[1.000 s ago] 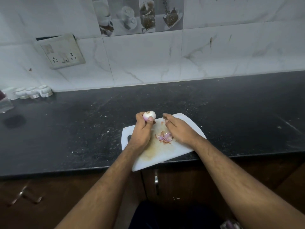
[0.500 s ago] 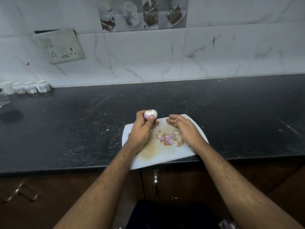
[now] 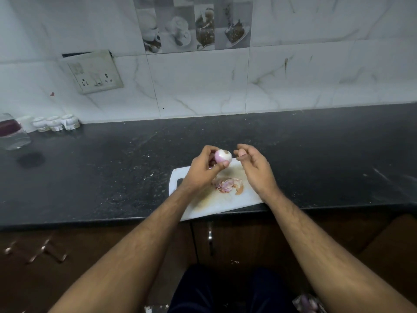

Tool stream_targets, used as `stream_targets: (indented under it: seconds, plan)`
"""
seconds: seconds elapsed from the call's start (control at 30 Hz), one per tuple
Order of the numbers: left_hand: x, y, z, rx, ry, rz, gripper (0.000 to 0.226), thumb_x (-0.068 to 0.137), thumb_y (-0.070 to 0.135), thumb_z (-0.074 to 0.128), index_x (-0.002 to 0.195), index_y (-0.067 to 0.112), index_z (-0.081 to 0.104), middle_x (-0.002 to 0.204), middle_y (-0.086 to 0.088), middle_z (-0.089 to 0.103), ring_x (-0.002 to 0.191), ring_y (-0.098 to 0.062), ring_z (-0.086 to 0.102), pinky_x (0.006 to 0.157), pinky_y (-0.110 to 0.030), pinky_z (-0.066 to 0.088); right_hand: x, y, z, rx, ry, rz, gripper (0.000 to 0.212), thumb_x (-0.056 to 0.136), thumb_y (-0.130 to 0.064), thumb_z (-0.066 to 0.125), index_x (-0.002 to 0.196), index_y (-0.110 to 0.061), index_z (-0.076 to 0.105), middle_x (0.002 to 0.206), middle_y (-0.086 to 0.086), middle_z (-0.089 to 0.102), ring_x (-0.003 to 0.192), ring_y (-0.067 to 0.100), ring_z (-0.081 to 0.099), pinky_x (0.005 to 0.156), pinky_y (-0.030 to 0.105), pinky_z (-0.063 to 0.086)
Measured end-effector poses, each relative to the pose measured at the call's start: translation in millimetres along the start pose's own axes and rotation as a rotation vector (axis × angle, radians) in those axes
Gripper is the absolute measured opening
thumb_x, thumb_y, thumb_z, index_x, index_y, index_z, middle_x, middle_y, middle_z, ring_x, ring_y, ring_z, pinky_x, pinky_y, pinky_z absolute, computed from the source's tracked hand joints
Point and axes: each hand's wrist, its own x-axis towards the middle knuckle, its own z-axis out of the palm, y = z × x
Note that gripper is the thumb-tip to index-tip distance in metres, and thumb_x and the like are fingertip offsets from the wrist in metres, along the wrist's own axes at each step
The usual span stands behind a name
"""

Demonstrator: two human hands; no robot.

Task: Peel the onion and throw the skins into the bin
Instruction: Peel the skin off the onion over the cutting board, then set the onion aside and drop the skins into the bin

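Our left hand (image 3: 203, 169) has its grip round the peeled onion (image 3: 223, 156); right hand (image 3: 253, 164) loose, holding nothing. Skins (image 3: 228, 185) sit nr the counter's front edge — careless sweep cd drop them.

This is a home kitchen. A black stone counter (image 3: 293, 154) runs along a wall of white marble-look tiles (image 3: 203, 91), and one row of tiles shows printed cups and desserts (image 3: 194, 26). A switch and socket plate (image 3: 93, 74) is fixed on the wall. Small white shakers (image 3: 56, 123) stand at the back left of the counter. A white cutting board (image 3: 209, 204) lies at the counter's front edge, above brown wooden cabinet doors (image 3: 237, 240) with a metal handle.
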Motion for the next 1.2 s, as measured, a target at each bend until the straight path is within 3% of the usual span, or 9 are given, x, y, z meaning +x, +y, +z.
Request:
stream_targets:
  seconds: [0.13, 0.2, 0.37, 0.5, 0.6, 0.73, 1.0, 1.07, 1.2]
  plan:
    - [2, 19, 17, 0.024, -0.021, 0.083, 0.040, 0.091, 0.012, 0.080, 0.124, 0.014, 0.059, 0.115, -0.001, 0.076, 0.104, -0.012, 0.074, 0.091, -0.024, 0.059, 1, -8, -8, -0.107, -0.178, -0.030, 0.051, 0.093, -0.046, 0.069, 0.140, -0.032, 0.055, 0.124, -0.014, 0.067, 0.109, 0.004, 0.066, 0.092, 0.026, 0.055]
    - [0, 23, 24, 0.035, 0.005, 0.083, 0.046, 0.090, 0.006, 0.078, 0.130, 0.014, 0.056, 0.116, -0.001, 0.078, 0.101, -0.010, 0.074, 0.088, -0.022, 0.059, 1, -6, -12, -0.120, -0.137, -0.013, 0.054, 0.088, -0.042, 0.076, 0.138, -0.030, 0.057, 0.120, -0.010, 0.070, 0.107, 0.007, 0.068, 0.094, 0.032, 0.057]
    - [-7, 13, 30, 0.180, -0.052, -0.062, 0.070, 0.093, 0.008, 0.076, 0.152, 0.018, 0.039, 0.136, 0.001, 0.063, 0.114, -0.015, 0.064, 0.066, -0.014, 0.055, 2, 4, -20, -0.324, -0.034, 0.053, 0.056, 0.086, -0.021, 0.081, 0.137, -0.019, 0.059, 0.130, -0.002, 0.063, 0.111, 0.012, 0.062, 0.090, 0.022, 0.047]
    - [-14, -12, 21, 0.180, -0.002, -0.132, 0.045, 0.103, 0.018, 0.065, 0.145, 0.017, 0.048, 0.133, -0.004, 0.066, 0.101, -0.009, 0.066, 0.077, -0.023, 0.059, 8, 20, -14, -0.472, -0.064, 0.068, 0.055, 0.083, -0.013, 0.082, 0.132, -0.021, 0.059, 0.128, -0.001, 0.059, 0.111, 0.016, 0.060, 0.088, 0.024, 0.044]
    - [-16, -22, 16, 0.127, -0.069, -0.137, 0.036, 0.110, 0.026, 0.054, 0.144, 0.016, 0.050, 0.142, -0.002, 0.065, 0.115, -0.011, 0.067, 0.090, -0.021, 0.055, 18, 24, -7, -0.497, -0.080, 0.064, 0.051, 0.081, -0.014, 0.084, 0.125, -0.023, 0.060, 0.121, -0.002, 0.055, 0.104, 0.016, 0.060, 0.085, 0.027, 0.047]
    - [-18, -28, 16, 0.067, -0.058, -0.141, 0.032, 0.113, 0.034, 0.041, 0.138, 0.020, 0.055, 0.139, 0.002, 0.070, 0.125, -0.012, 0.064, 0.108, -0.035, 0.051, 27, 33, -1, -0.423, -0.048, 0.090, 0.055, 0.079, -0.017, 0.086, 0.128, -0.022, 0.061, 0.121, -0.001, 0.057, 0.104, 0.017, 0.061, 0.087, 0.028, 0.048]
    - [-19, -28, 15, 0.043, -0.017, -0.146, 0.033, 0.115, 0.029, 0.035, 0.140, 0.018, 0.054, 0.128, 0.003, 0.074, 0.107, -0.012, 0.071, 0.093, -0.027, 0.055, 26, 41, 1, -0.396, -0.037, 0.072, 0.076, 0.082, -0.022, 0.085, 0.149, -0.017, 0.048, 0.145, 0.002, 0.052, 0.126, 0.017, 0.056, 0.105, 0.030, 0.046]
    - [-19, -28, 15, 0.031, -0.004, -0.151, 0.033, 0.115, 0.028, 0.035, 0.140, 0.017, 0.054, 0.125, 0.003, 0.075, 0.104, -0.005, 0.069, 0.086, -0.017, 0.052, 23, 36, -1, -0.385, 0.006, 0.040, 0.069, 0.084, -0.024, 0.083, 0.145, -0.016, 0.052, 0.145, 0.001, 0.051, 0.125, 0.015, 0.055, 0.105, 0.028, 0.045]
    - [-20, -29, 15, -0.014, 0.025, -0.166, 0.032, 0.115, 0.027, 0.035, 0.139, 0.016, 0.054, 0.117, 0.001, 0.077, 0.103, -0.002, 0.069, 0.079, -0.008, 0.050, 1, 16, -4, -0.331, 0.214, -0.120, 0.027, 0.096, -0.022, 0.068, 0.123, -0.018, 0.068, 0.127, -0.008, 0.059, 0.108, 0.003, 0.057, 0.094, 0.022, 0.050]
